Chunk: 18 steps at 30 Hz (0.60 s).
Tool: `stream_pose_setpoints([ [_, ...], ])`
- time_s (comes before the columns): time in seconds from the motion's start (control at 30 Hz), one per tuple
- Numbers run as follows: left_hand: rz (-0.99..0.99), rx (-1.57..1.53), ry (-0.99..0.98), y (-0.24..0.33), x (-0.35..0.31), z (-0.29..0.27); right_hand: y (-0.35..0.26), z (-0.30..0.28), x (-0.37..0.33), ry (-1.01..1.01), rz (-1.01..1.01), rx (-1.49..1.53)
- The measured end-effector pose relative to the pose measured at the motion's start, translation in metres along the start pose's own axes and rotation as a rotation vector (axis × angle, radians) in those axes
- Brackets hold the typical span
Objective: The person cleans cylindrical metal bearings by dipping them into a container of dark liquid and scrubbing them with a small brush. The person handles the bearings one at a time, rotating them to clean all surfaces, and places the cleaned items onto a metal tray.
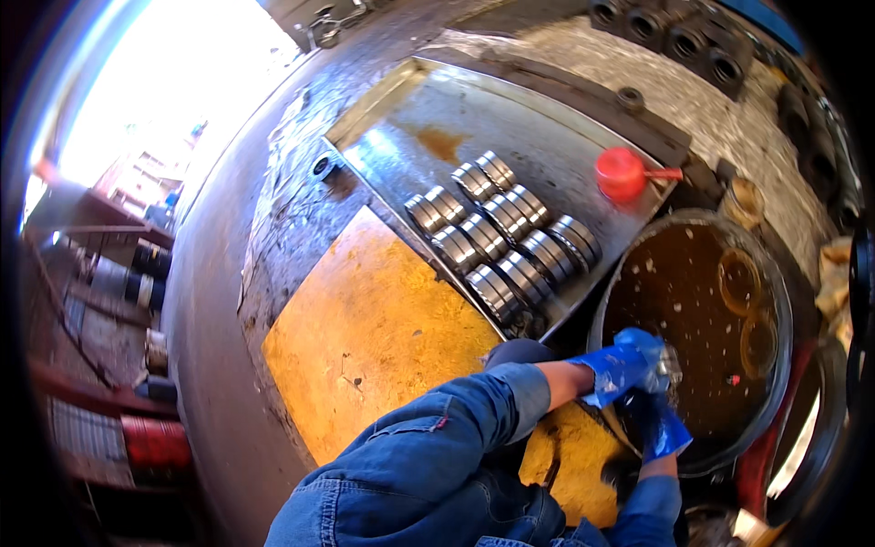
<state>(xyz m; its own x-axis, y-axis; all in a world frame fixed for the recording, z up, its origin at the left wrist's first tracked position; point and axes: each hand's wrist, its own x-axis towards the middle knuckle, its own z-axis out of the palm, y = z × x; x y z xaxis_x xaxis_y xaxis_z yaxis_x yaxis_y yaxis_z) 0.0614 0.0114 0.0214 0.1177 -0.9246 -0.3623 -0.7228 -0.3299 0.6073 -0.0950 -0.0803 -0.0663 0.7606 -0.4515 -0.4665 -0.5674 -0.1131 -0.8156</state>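
Note:
Both my hands wear blue gloves and meet at the left side of a round tub (786, 360) of brown liquid. My left hand (636, 360) is closed on a small shiny metal ring (671, 366), held over the liquid. Just below it, my right hand (658, 421) presses up against the same ring, its fingertips partly hidden by the left glove. To the left of the tub, several shiny grooved metal rings (519, 211) lie in rows in a metal tray (547, 100). A red round container with a handle (622, 173) sits in the tray's right corner.
A worn yellow board (365, 319) lies left of my arms, beside the tray. A dark ring (323, 166) rests outside the tray's left edge. Dark cylindrical parts (685, 44) line the far right. Racks with drums (114, 278) stand across the floor at left.

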Motion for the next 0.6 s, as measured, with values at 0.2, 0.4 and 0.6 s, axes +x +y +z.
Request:
stream_pose_setpoints([
  [0.2,-0.056,0.002,0.024,-0.012,0.006,0.023,-0.005,-0.004,0.008,-0.071,0.018,-0.104],
  [0.4,-0.048,0.012,0.034,-0.014,0.018,0.029,0.0,-0.016,0.007,-0.091,0.031,-0.162],
  [0.6,-0.007,0.035,0.017,-0.017,0.021,0.034,-0.008,-0.016,0.018,-0.082,0.025,-0.182],
])
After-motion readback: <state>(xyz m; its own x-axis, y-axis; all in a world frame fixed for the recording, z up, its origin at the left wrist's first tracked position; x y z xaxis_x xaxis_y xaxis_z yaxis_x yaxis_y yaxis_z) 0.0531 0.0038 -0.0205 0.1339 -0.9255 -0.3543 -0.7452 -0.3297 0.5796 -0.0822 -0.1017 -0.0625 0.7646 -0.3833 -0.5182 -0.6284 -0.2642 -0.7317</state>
